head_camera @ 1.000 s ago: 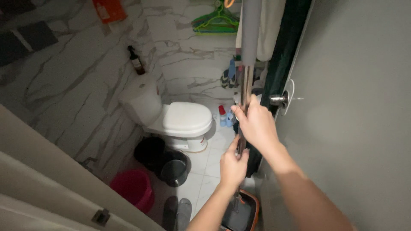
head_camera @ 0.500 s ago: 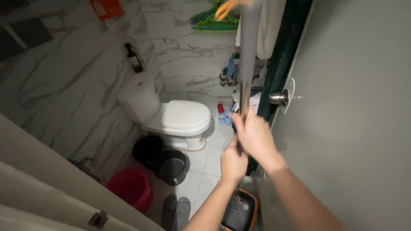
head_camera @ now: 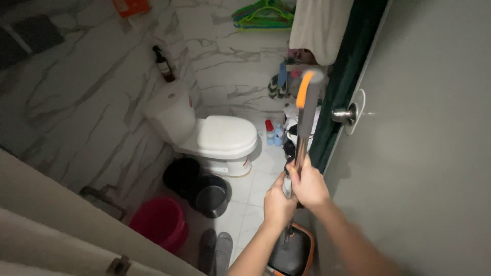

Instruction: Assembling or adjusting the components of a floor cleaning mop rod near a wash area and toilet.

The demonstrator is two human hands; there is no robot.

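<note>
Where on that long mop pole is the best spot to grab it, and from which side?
Probably mid-shaft on the mop pole, where the right hand and left hand now wrap it, one above the other. The pole stands nearly upright with its foot in the mop bucket, so coming from the near side, fingers curled around the thin round shaft, looks steadiest. The orange-tipped top seems too high for good control.

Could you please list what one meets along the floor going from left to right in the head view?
Pink bucket → black bin → dark metal pail → grey slippers → left hand and right hand on the mop pole → grey door.
</note>
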